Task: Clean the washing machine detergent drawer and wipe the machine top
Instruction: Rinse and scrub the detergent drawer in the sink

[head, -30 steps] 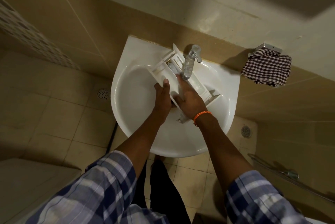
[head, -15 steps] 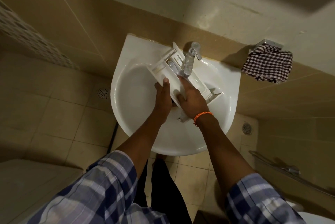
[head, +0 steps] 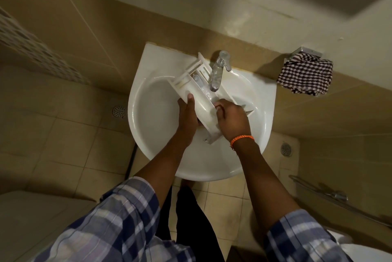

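Right hand pulls back along the detergent drawer under the tap

The detergent drawer [head: 201, 100] lies tilted over the white sink [head: 148, 134], its far end under the tap [head: 217, 75]. The left hand [head: 187, 117] holds its left edge as before, thumb on the wall. The right hand [head: 232, 119] was stretched toward the tap half a second ago; now it has drawn nearer, fingers curled on the drawer's right side, and whether it grips the rim or only rubs I cannot tell. I judge the rinsing is still in progress. The checked cloth [head: 305, 77] hangs on the wall, not yet used for the machine top.
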